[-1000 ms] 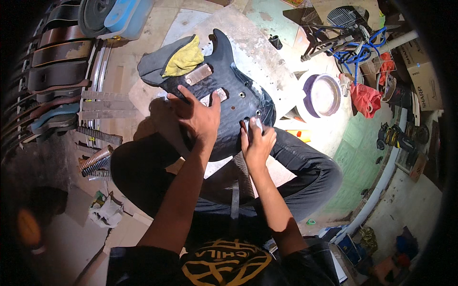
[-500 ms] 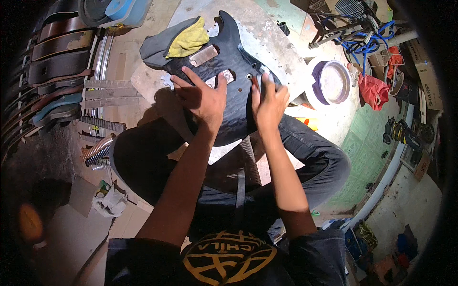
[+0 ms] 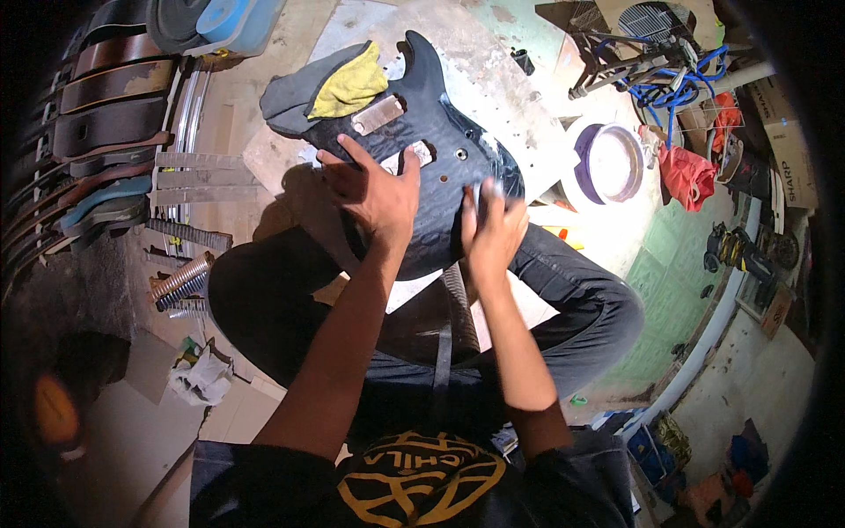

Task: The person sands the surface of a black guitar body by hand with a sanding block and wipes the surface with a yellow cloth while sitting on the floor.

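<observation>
A dark guitar body (image 3: 431,220) with rectangular cutouts (image 3: 378,114) and small round holes lies over a pale board (image 3: 484,62), close against my bent legs. My left hand (image 3: 374,189) rests on its left side with fingers spread. At the right side of the body, my right hand (image 3: 491,229) grips a small pale object (image 3: 487,189), blurred by motion, against the surface. A grey pad (image 3: 289,92) with a yellow cloth (image 3: 345,88) sits on the upper left of the body.
Stacked curved pieces (image 3: 110,123) and metal strips line the left, below a plastic tub (image 3: 239,40). To the right are a round purple-rimmed container (image 3: 607,167), a red cloth (image 3: 685,176), tangled blue hose (image 3: 669,88) and cardboard boxes (image 3: 783,158).
My right hand slid up along the body, then came back down toward me, still holding the small object. My left hand stays on the body; the whole view has shifted slightly.
</observation>
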